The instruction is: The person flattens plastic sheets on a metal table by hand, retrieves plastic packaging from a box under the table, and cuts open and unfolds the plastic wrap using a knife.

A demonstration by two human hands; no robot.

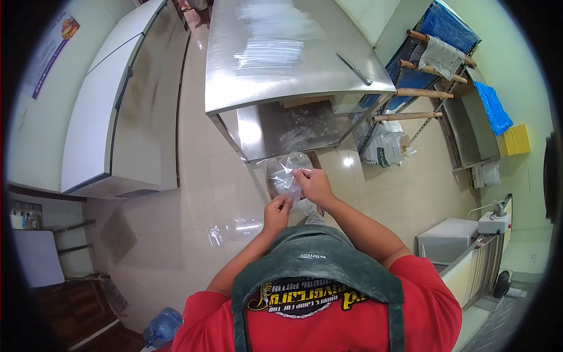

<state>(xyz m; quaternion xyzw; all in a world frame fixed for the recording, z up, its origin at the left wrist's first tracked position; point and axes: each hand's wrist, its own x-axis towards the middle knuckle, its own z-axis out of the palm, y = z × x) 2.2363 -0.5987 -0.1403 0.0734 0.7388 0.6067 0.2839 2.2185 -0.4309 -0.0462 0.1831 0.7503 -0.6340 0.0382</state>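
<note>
A clear plastic bag (282, 171) is held in front of the apron, just off the near edge of the steel table (264, 97). My left hand (278, 212) pinches its lower edge. My right hand (312, 184) is closed on its right side, a little higher and further forward. Behind the bag, partly hidden, a brown box (315, 159) sits on the floor. Flat clear plastic bags (270, 54) lie in a stack on the table, and a knife (354, 68) rests near its right corner.
On the right stands a rack with wooden rods (425, 92), with a filled plastic bag (382, 144) beneath it. A white freezer (99, 111) is at the left. A blue water bottle (164, 326) stands at lower left, a white box (447, 239) at lower right.
</note>
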